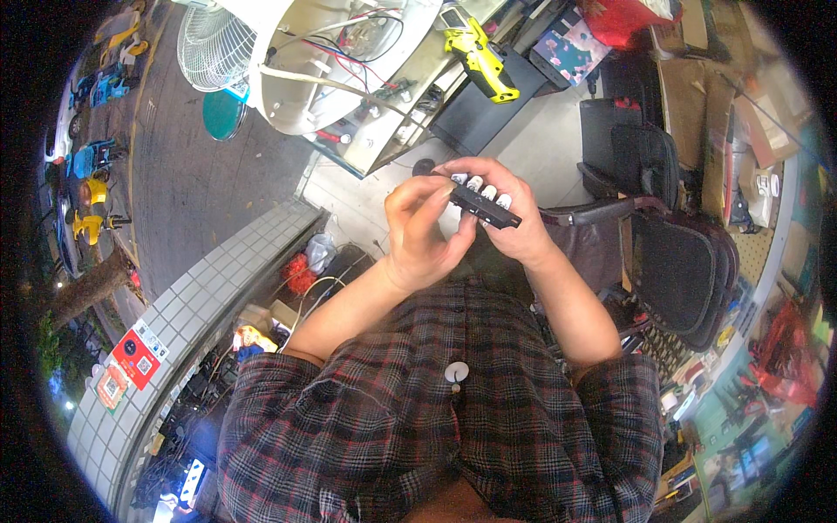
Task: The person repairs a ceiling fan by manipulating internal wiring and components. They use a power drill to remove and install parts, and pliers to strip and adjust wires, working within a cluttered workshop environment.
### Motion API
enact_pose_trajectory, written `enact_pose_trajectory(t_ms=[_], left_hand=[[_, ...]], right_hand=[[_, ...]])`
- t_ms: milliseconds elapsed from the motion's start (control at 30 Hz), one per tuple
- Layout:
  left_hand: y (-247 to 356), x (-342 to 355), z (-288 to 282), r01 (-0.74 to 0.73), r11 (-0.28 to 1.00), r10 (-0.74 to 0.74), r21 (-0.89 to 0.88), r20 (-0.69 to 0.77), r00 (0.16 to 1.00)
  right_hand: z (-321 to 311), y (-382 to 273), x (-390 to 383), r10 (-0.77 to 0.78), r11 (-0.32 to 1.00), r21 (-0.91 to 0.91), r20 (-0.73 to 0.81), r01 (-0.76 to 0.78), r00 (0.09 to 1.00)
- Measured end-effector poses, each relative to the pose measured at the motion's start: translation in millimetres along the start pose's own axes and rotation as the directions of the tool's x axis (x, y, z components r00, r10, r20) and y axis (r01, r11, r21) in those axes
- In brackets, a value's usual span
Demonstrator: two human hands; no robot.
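Up in front of my chest I hold a thin black rectangular device [486, 207], tilted, its narrow edge toward me. My right hand [523, 222] grips it, the thumb on the near side and the fingers wrapped over the far side. White finger cots [490, 193] cover several of those fingertips. My left hand [417, 235] is closed at the device's left end, thumb and fingers pinching it there. The face turned away from me is hidden, so its exact kind does not show.
Ahead stands a white bench [370, 144] with wires and small parts. A yellow-green handheld tool [478, 57] lies beyond my hands. A white fan [214, 48] is at far left, dark chairs [676, 270] at right. A tiled ledge [196, 296] runs along the left.
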State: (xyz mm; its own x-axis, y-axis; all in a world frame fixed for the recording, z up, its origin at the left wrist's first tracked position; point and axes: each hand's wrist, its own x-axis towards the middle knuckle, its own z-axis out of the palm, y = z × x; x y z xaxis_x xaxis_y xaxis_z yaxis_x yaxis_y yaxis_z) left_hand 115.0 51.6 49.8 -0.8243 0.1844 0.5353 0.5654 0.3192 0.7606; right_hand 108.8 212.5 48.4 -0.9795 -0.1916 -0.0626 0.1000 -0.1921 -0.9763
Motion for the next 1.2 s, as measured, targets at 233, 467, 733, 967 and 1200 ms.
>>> enact_pose_trajectory(t_ms=[233, 467, 733, 967, 1200], left_hand=[[-6, 22, -24, 0.166, 0.98, -0.187, 0.106, 0.244, 0.952], [-15, 20, -27, 0.754, 0.56, -0.681, -0.343, 0.328, 0.655], [-25, 33, -29, 0.7, 0.064, -0.826, -0.711, 0.356, 0.438], [-32, 30, -29, 0.696, 0.094, -0.802, -0.712, 0.36, 0.476], [-34, 36, -28, 0.662, 0.112, -0.764, -0.741, 0.361, 0.534]], right_hand=[[1, -31, 7, -0.094, 0.729, -0.681, 0.006, 0.073, 0.996], [-7, -44, 12, -0.013, 0.583, -0.807, 0.103, 0.091, 0.995], [-35, -40, 24, 0.22, 0.891, -0.362, -0.185, -0.275, 0.958], [-66, 19, 67, -0.224, 0.584, -0.787, -0.39, -0.197, 0.893], [-47, 20, 124, -0.022, 0.323, -0.905, -0.299, -0.276, 0.954]])
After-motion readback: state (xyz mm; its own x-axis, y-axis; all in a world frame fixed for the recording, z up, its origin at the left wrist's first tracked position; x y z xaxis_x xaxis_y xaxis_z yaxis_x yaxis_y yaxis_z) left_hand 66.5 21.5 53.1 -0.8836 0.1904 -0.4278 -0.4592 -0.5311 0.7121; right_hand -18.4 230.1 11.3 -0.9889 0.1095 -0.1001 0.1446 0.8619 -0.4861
